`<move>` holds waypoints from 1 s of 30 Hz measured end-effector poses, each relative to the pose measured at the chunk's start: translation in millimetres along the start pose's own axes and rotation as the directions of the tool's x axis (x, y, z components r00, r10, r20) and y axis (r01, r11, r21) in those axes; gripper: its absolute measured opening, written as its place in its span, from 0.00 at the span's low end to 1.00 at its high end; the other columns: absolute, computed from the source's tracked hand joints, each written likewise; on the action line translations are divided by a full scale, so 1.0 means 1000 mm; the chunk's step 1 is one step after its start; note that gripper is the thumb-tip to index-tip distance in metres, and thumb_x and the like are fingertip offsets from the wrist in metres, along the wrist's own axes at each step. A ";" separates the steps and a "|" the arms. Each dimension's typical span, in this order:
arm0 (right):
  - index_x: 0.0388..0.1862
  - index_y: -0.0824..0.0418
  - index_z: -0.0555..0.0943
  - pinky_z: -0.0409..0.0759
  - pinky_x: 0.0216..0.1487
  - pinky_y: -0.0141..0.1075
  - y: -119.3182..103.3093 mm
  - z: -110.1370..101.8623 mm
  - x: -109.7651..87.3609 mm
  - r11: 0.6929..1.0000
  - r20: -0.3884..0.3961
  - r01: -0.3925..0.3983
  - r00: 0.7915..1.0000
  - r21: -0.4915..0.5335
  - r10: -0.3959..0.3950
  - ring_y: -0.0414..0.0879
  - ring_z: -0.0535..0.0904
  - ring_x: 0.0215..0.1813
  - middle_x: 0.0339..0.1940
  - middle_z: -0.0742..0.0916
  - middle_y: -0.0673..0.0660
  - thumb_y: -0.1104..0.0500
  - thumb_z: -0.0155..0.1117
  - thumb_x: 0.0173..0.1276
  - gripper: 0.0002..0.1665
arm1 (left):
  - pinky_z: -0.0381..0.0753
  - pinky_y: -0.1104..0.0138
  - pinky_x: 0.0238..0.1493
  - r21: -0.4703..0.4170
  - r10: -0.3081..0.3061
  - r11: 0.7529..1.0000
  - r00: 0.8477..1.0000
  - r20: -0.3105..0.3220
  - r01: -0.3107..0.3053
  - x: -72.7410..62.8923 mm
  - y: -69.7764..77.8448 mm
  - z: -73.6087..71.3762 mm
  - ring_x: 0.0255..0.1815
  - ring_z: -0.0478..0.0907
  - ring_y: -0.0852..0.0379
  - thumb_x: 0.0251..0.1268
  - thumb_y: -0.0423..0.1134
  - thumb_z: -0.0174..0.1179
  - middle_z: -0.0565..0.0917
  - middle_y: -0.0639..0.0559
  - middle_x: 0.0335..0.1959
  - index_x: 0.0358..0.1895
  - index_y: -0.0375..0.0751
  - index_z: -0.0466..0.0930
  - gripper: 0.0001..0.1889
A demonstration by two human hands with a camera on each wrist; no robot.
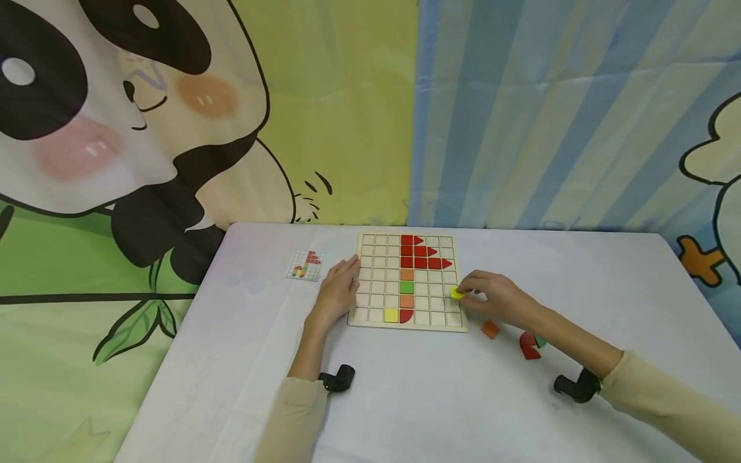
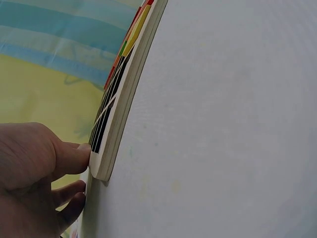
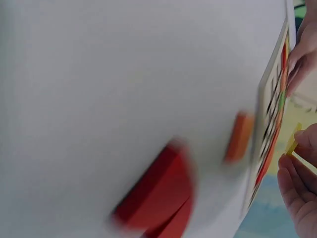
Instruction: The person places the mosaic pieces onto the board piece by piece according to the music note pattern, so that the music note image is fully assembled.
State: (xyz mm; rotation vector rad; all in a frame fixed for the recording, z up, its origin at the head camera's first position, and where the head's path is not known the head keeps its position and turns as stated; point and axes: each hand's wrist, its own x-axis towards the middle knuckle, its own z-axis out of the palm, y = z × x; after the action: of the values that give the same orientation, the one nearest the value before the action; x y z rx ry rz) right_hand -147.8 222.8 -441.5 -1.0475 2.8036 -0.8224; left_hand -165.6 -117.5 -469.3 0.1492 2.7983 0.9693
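A wooden grid board (image 1: 374, 276) lies on the table, with red pieces (image 1: 413, 263) in rows at its top. Below them runs a column of orange, green and orange squares, down to a rounded red piece (image 1: 406, 316) beside a yellow square (image 1: 391, 316). My left hand (image 1: 336, 290) rests against the board's left edge, its thumb (image 2: 74, 157) touching the rim in the left wrist view. Between thumb and fingertips my right hand (image 1: 499, 299) pinches a yellow piece (image 3: 293, 142), held up over the board's right edge.
A small pattern card (image 1: 305, 265) lies left of the board. Right of the board are an orange square (image 1: 490, 330), red pieces (image 1: 529, 347) and a green piece (image 1: 541, 341), partly under my right forearm. A printed curtain (image 1: 347, 128) hangs behind the table.
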 end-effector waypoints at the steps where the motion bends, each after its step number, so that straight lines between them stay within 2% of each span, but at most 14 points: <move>1: 0.44 0.64 0.89 0.89 0.45 0.40 -0.006 0.004 0.005 0.999 0.001 0.029 1.000 0.012 -0.029 0.50 0.87 0.44 0.44 0.90 0.56 0.69 0.74 0.63 0.10 | 0.51 0.41 0.83 -0.001 -0.001 1.000 1.000 0.000 0.001 0.000 0.000 0.000 0.86 0.50 0.43 0.79 0.32 0.52 0.60 0.50 0.84 0.79 0.37 0.63 0.28; 4: 0.44 0.66 0.90 0.89 0.45 0.39 -0.025 0.016 0.022 0.993 0.011 0.114 0.993 0.016 -0.114 0.51 0.88 0.45 0.43 0.91 0.57 0.70 0.74 0.63 0.10 | 0.51 0.41 0.83 0.001 -0.003 1.000 1.000 0.000 0.003 0.000 -0.001 0.000 0.86 0.50 0.44 0.79 0.32 0.52 0.60 0.50 0.84 0.79 0.37 0.63 0.28; 7: 0.44 0.66 0.90 0.90 0.46 0.38 -0.043 0.028 0.042 0.984 0.034 0.177 0.984 -0.027 -0.177 0.51 0.89 0.46 0.43 0.92 0.57 0.68 0.75 0.63 0.10 | 0.51 0.41 0.83 0.006 -0.005 1.000 1.000 0.003 0.005 0.001 -0.002 0.000 0.86 0.50 0.44 0.79 0.32 0.52 0.59 0.51 0.84 0.79 0.38 0.63 0.28; 11: 0.44 0.64 0.91 0.89 0.48 0.36 -0.059 0.041 0.067 0.976 0.082 0.201 0.978 -0.086 -0.194 0.48 0.88 0.45 0.42 0.92 0.56 0.64 0.73 0.66 0.08 | 0.51 0.41 0.83 0.001 0.000 1.000 1.000 -0.002 0.000 0.001 -0.002 0.000 0.86 0.51 0.43 0.79 0.32 0.52 0.60 0.50 0.84 0.79 0.38 0.63 0.28; 14: 0.44 0.64 0.91 0.88 0.47 0.35 -0.064 0.048 0.078 0.975 0.135 0.188 0.976 -0.114 -0.172 0.47 0.88 0.43 0.41 0.92 0.56 0.63 0.70 0.70 0.08 | 0.51 0.41 0.83 -0.006 0.004 1.000 1.000 -0.004 -0.004 0.001 -0.002 0.000 0.86 0.51 0.43 0.79 0.32 0.52 0.60 0.50 0.84 0.79 0.38 0.63 0.28; 18: 0.41 0.63 0.91 0.87 0.42 0.32 -0.067 0.053 0.084 0.972 0.172 0.173 0.974 -0.160 -0.145 0.45 0.86 0.38 0.37 0.90 0.55 0.62 0.69 0.71 0.06 | 0.52 0.41 0.83 0.002 0.005 1.000 1.000 0.000 -0.005 0.001 -0.001 0.000 0.86 0.51 0.43 0.79 0.32 0.52 0.60 0.50 0.84 0.79 0.38 0.63 0.28; 23: 0.36 0.62 0.90 0.83 0.37 0.28 -0.070 0.054 0.087 0.972 0.174 0.151 0.977 -0.182 -0.119 0.42 0.79 0.34 0.34 0.87 0.54 0.63 0.71 0.70 0.04 | 0.52 0.42 0.83 0.013 0.000 1.000 1.000 0.002 0.000 0.002 -0.001 0.000 0.86 0.51 0.44 0.80 0.33 0.52 0.60 0.51 0.84 0.80 0.39 0.62 0.28; 30: 0.33 0.62 0.89 0.82 0.37 0.28 -0.067 0.056 0.088 0.968 0.169 0.176 0.975 -0.181 -0.146 0.42 0.77 0.33 0.31 0.84 0.53 0.64 0.72 0.68 0.03 | 0.52 0.41 0.83 0.009 -0.005 1.000 1.000 0.002 0.005 0.002 -0.002 0.001 0.86 0.51 0.44 0.79 0.33 0.53 0.60 0.51 0.84 0.79 0.39 0.63 0.28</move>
State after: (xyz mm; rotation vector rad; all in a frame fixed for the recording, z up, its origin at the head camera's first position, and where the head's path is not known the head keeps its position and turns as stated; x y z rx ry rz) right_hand -164.1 100.0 -443.7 -1.3206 2.7376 -0.4582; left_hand -167.5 -118.2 -472.0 0.1443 2.8002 0.9555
